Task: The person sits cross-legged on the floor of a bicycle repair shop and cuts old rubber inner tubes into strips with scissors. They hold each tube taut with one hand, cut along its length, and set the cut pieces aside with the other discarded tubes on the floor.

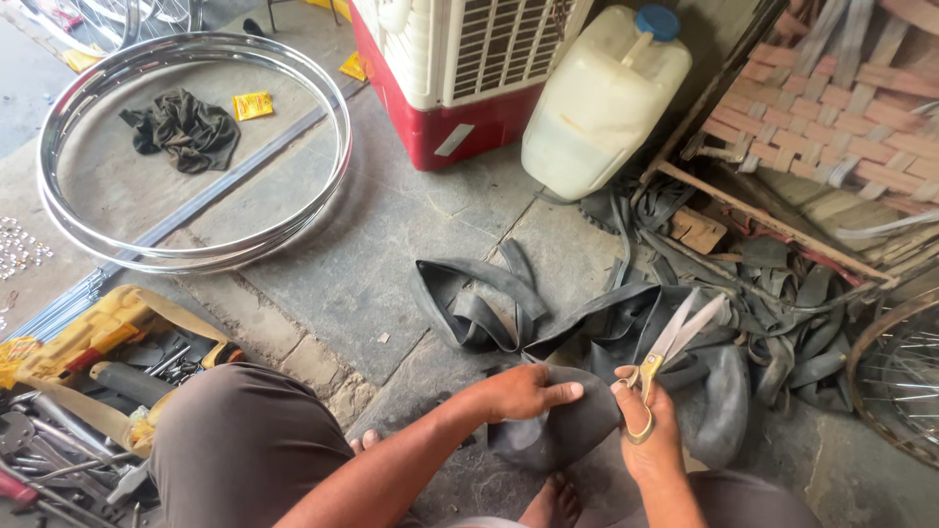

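Cracked stone floor [391, 244], daylight, woven cot [831, 108], red-based air cooler [460, 68]

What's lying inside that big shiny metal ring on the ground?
Inside the metal wheel rim lie a crumpled dark rag and a small yellow packet on bare stone floor. Whatever is under the rag is hidden.

Bicycle repair workshop, wheel rims [196, 249], scattered tools [68, 440], rubber inner tubes [469, 303] on stone floor [391, 235]
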`<state>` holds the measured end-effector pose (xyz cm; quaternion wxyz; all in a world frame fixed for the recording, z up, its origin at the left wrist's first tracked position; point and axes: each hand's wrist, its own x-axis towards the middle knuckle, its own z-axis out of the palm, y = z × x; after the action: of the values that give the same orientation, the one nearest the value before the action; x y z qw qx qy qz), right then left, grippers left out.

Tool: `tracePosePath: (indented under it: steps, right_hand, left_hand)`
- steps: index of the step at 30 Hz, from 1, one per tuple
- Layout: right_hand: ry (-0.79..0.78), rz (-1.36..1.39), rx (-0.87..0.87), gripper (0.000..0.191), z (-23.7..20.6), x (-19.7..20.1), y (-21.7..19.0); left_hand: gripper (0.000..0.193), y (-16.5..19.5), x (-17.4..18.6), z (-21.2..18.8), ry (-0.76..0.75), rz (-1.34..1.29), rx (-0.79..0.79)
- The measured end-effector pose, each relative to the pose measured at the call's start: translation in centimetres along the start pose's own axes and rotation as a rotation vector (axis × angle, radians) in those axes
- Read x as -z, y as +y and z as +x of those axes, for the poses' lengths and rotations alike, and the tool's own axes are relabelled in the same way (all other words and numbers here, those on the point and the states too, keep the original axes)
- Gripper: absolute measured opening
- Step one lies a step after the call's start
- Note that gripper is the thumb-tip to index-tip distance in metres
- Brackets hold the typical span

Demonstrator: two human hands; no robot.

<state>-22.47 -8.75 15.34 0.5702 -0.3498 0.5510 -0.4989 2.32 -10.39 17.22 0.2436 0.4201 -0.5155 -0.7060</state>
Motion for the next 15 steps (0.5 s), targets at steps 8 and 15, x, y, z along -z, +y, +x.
tracePosePath:
  steps: [8, 15]
  right_hand:
    - [-0.023, -0.117, -0.092, 0.039, -0.7, -2.1, -1.6]
    - [-0.176, 0.571, -0.35, 0.061, -1.2, -3.6, 0.2]
  left_hand:
    - [0.03, 0.9, 0.5, 0.1, 0.075, -0.586, -0.059]
    - [0.044, 1.2, -0.5, -0.1, -0.247, -0.774, -0.016]
